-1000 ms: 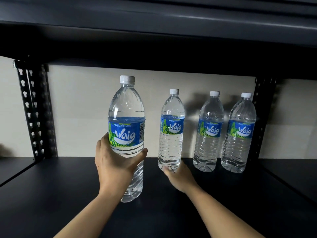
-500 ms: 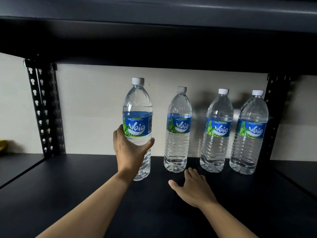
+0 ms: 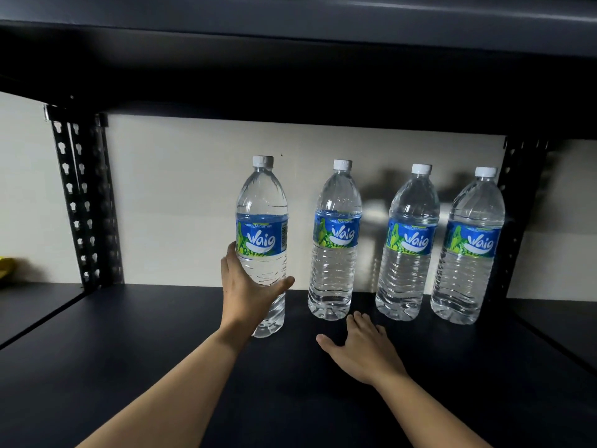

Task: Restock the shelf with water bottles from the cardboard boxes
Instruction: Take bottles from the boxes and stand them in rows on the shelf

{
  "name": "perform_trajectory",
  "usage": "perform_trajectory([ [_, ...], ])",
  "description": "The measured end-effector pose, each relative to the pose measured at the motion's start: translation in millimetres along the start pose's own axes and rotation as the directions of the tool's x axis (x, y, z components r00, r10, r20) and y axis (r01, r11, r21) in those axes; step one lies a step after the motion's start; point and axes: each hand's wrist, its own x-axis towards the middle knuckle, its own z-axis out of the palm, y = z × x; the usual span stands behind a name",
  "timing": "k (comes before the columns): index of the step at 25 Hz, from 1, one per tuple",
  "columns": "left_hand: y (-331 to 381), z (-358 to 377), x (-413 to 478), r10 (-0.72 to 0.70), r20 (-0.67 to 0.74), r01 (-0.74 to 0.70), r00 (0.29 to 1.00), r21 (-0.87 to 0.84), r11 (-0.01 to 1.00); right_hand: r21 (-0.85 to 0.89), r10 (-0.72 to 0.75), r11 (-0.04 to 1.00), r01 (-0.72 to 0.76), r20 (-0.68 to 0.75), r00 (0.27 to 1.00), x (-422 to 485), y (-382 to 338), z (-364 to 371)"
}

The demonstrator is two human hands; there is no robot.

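My left hand (image 3: 248, 294) grips the lower half of a clear water bottle (image 3: 262, 202) with a blue label and white cap, upright on the dark shelf board (image 3: 145, 350). It stands at the left end of a row, slightly nearer to me. Three matching bottles stand upright along the back: one (image 3: 336, 240) just to its right, another (image 3: 408, 244) further right, and the last (image 3: 468, 247) by the right post. My right hand (image 3: 361, 347) lies flat and empty on the board, fingers spread, just in front of the second bottle and apart from it.
A black perforated post (image 3: 84, 202) rises at the back left and another (image 3: 517, 221) at the back right. The underside of the upper shelf (image 3: 290, 59) hangs low overhead. Something yellow (image 3: 5, 266) shows at the far left edge. A pale wall lies behind.
My left hand has carried its bottle back towards the row. My right hand has let go of the second bottle, drawn back and flattened on the board.
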Motion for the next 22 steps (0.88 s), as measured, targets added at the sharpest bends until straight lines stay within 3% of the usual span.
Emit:
perform_trajectory([
  [4,-28.2,-2.4,-22.9,-0.15,0.09,0.136,0.985,0.147,0.98,-0.006,-0.003,1.0,0.003,-0.016,1.0,-1.2,-1.0,-0.6],
  [16,-45.1,15.4,-6.9,-0.264,0.014,0.254,0.964,0.229,0.94,-0.008,-0.01,1.0,0.009,-0.023,1.0,-2.0,-0.6,-2.0],
  [22,-51.7,17.4,-3.2,-0.294,0.048,0.274,0.955,0.242,0.931,-0.001,-0.003,1.0,0.003,-0.023,1.0,0.1,-0.2,-0.4],
])
